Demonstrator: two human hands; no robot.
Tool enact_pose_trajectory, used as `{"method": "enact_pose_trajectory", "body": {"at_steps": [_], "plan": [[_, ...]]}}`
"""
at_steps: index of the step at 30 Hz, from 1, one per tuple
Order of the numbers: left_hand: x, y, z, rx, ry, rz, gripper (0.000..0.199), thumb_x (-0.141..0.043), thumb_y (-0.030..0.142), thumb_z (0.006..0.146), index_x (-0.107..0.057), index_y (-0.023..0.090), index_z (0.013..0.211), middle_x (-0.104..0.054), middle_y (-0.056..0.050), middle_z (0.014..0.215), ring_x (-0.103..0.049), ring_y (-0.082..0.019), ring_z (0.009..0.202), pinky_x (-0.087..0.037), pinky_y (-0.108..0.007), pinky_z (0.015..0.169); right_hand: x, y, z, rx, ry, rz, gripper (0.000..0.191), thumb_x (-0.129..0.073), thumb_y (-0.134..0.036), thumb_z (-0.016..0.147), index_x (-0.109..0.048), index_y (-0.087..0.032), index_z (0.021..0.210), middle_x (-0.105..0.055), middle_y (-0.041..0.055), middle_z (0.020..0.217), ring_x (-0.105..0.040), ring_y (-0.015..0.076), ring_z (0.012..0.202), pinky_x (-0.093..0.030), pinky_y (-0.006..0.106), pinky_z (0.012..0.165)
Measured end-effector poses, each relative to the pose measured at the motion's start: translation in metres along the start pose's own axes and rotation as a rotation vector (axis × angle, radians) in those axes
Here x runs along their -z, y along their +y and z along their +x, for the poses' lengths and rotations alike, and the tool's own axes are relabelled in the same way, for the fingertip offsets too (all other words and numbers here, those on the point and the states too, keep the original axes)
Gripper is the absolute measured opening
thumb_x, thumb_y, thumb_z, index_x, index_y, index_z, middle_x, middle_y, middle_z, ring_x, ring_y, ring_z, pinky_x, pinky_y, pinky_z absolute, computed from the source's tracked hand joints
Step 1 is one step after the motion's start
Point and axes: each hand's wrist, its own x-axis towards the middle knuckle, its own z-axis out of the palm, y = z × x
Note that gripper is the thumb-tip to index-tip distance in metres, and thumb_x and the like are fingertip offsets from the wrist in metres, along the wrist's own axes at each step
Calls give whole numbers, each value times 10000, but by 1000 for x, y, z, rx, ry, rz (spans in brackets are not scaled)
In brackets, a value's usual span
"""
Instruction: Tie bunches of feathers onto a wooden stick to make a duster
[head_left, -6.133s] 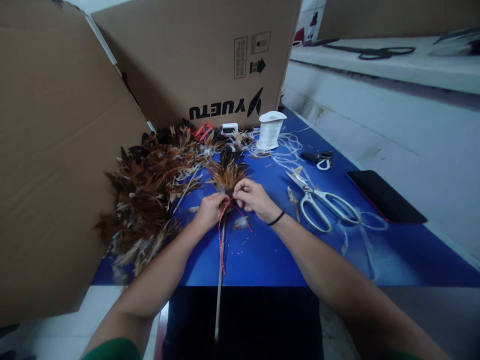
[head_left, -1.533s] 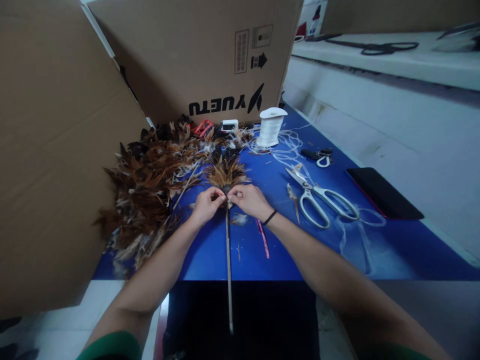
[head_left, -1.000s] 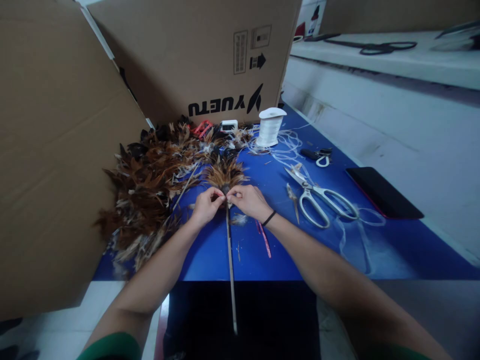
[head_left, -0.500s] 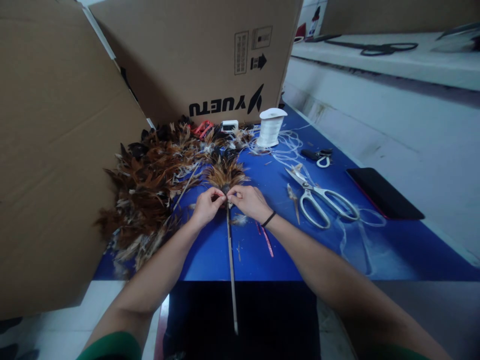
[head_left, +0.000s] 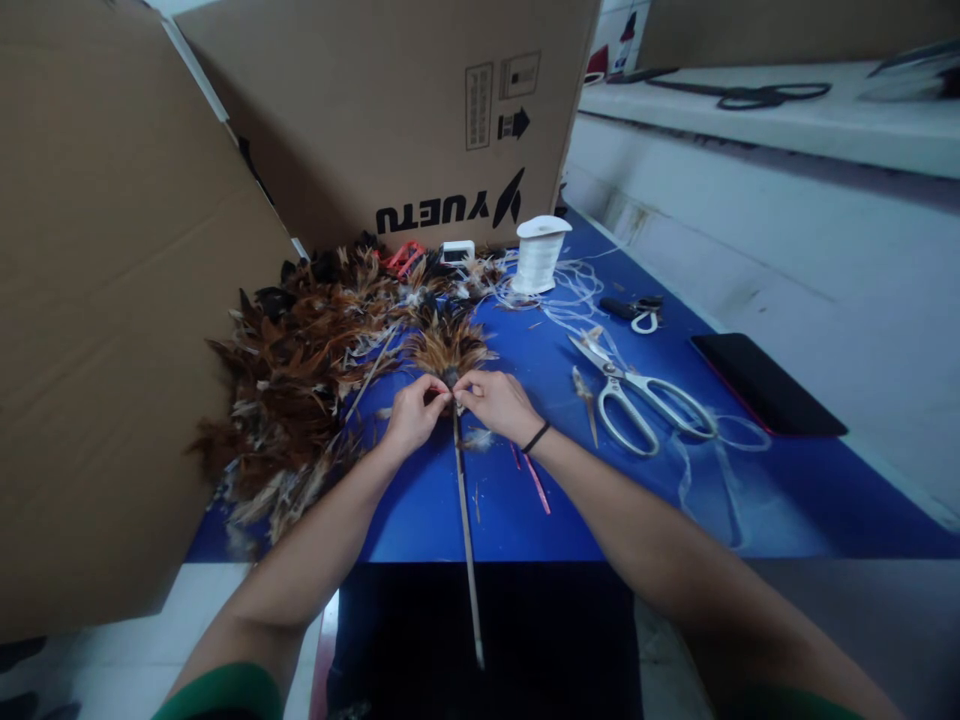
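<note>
A bunch of brown and black feathers (head_left: 450,347) fans out at the far end of a thin stick (head_left: 466,535), which points toward me and overhangs the table edge. At the base of the feathers my left hand (head_left: 417,410) and my right hand (head_left: 496,403) meet, each pinched closed thumb against finger. What lies between the fingertips is too small to make out; a trace of pink shows at the left ones. A pink strip (head_left: 538,485) emerges beside my right wrist. Under the hands lies a pale loose feather (head_left: 478,439).
A heap of brown feathers (head_left: 300,370) covers the left, against a tall cardboard box (head_left: 337,110). To the right are scissors (head_left: 626,385), a spool (head_left: 538,258) with loose clear strands, small snips (head_left: 636,312) and a dark tablet-like device (head_left: 765,385). A white ledge (head_left: 750,135) runs alongside.
The stick's near end has swung slightly to the right. Both hands stay pinched at the feather base, almost unmoved.
</note>
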Motion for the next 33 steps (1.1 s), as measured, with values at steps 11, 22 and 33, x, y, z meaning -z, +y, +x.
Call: {"method": "enact_pose_trajectory", "body": {"at_steps": [11,22,33], "plan": [[-1,2,-1,-23,-11,-13,35,-549,207,781,-565,182,763,-611,-1,734,-588,-121,640,-482,-229,602,-1,-1,-1,-23,-3,-7,173,-542,-297,773,-697,-245,828,-635,-18,683,-473,100,539,-272,227,527],[-2,1,0,-41,0,48,36,-533,194,792,-567,187,781,-617,-9,756,-588,-122,670,-485,-233,627,-1,0,-2,9,21,-85,180,-529,-309,798,-694,-257,849,-651,-12,696,-521,119,594,-281,235,553],[-4,-11,3,100,29,-201,97,-615,252,717,-588,166,752,-629,-3,691,-608,-124,603,-496,-242,579,-1,1,0,82,45,-70,181,-557,-301,776,-701,-262,878,-638,-26,674,-503,107,573,-295,232,559]]}}
